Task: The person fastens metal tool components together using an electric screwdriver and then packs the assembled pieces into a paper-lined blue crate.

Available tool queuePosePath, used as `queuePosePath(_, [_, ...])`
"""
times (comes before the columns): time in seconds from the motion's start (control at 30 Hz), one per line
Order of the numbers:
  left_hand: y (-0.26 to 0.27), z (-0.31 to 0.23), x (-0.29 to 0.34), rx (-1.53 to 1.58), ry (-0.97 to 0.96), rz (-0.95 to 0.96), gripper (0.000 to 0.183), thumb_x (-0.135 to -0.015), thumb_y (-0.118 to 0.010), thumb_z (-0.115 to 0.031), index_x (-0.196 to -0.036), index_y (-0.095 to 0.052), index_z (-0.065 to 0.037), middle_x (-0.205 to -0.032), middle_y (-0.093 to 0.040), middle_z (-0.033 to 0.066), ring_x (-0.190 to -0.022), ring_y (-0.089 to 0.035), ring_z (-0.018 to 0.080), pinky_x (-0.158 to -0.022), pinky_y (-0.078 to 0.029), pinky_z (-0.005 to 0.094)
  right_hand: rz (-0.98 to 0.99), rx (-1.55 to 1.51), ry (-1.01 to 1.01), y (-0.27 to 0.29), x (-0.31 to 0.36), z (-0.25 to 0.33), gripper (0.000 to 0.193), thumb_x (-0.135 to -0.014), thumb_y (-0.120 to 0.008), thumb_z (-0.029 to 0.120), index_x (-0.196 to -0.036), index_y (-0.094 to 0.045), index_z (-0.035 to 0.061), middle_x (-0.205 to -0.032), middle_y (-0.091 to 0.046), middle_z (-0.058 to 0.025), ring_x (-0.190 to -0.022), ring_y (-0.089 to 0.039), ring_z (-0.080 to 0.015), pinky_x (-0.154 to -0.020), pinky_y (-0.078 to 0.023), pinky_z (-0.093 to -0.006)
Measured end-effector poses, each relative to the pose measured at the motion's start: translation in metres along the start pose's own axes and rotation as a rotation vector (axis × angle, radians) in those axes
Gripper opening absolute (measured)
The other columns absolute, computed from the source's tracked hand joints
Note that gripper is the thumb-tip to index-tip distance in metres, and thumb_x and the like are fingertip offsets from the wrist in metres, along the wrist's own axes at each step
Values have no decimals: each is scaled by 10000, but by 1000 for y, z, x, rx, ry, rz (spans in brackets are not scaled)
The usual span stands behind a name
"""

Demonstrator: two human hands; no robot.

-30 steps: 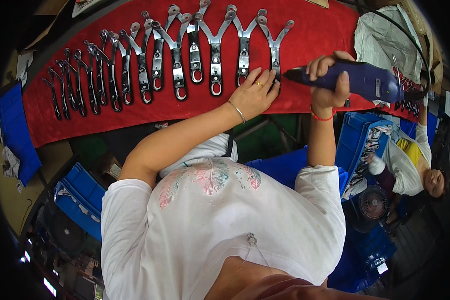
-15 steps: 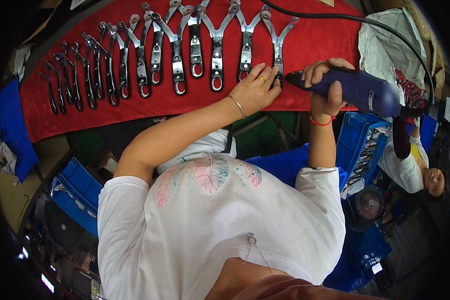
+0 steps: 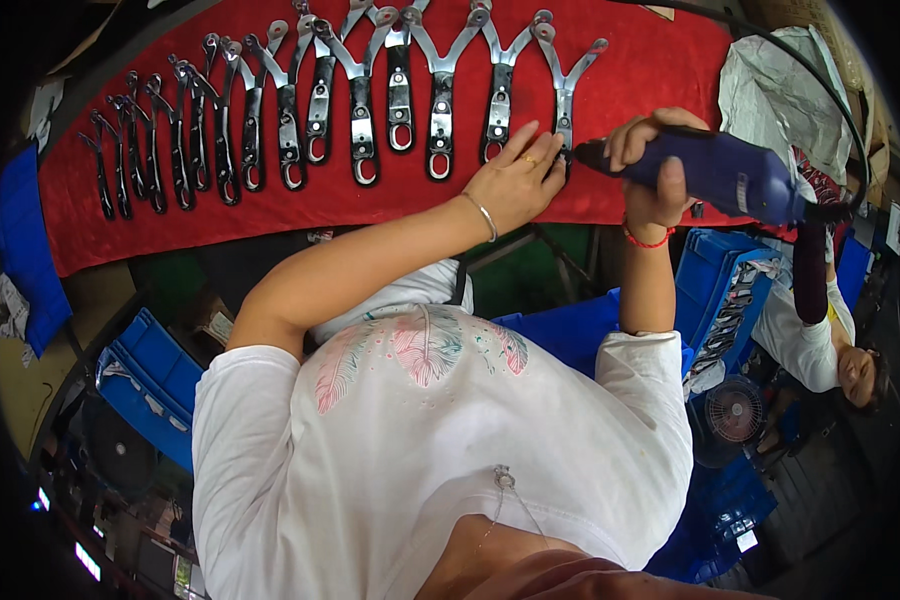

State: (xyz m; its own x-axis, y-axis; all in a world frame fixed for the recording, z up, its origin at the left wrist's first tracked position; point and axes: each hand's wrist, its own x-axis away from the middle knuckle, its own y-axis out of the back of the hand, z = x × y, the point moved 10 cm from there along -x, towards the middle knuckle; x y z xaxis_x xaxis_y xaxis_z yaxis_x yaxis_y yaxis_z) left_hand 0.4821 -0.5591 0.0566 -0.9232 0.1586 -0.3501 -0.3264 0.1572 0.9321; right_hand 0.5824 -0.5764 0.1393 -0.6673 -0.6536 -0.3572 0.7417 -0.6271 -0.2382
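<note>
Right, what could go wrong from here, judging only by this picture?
The blue corded tool in the right grip points at the left grip from close by; a slip could catch it. If poorly steadied, the Y-shaped metal piece at the left grip might slide on the red cloth.

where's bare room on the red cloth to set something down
Bare red cloth lies between the rightmost black-handled Y-shaped metal tool and the crumpled grey sheet, and along the near edge left of the left hand. Crowded: the tool row, and around the blue corded tool.
</note>
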Motion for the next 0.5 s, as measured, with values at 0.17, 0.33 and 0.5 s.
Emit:
queuePosePath(0.17, [22, 33, 26, 198, 268, -8, 529, -701, -683, -291, -1184, -547, -122, -1294, -464, 42, -1222, -387, 221, -1042, -195, 514, -38, -213, 180, -10, -26, -3, 473, -840, -532, 299, -1169, -380, -5, -678, -505, -120, -565, -506, -205, -583, -456, -376])
queuePosePath(0.33, [22, 61, 40, 65, 363, 51, 526, -697, -689, -282, -1172, -557, -101, -1237, -494, 24, -1212, -396, 218, -1032, -218, 486, -8, -72, 166, -28, -36, -29, 473, -858, -461, 358, -1182, -414, 16, -687, -485, -97, -562, -497, -202, -578, -437, -359])
queuePosePath(0.5, [27, 62, 43, 37, 313, -20, 398, -728, -661, -235, -1093, -601, -89, -1192, -550, 24, -1171, -448, 203, -1015, -251, 462, 31, -141, 162, -36, -42, -30, 439, -852, -558, 265, -1129, -393, -32, -675, -515, -117, -548, -503, -188, -542, -466, -333])
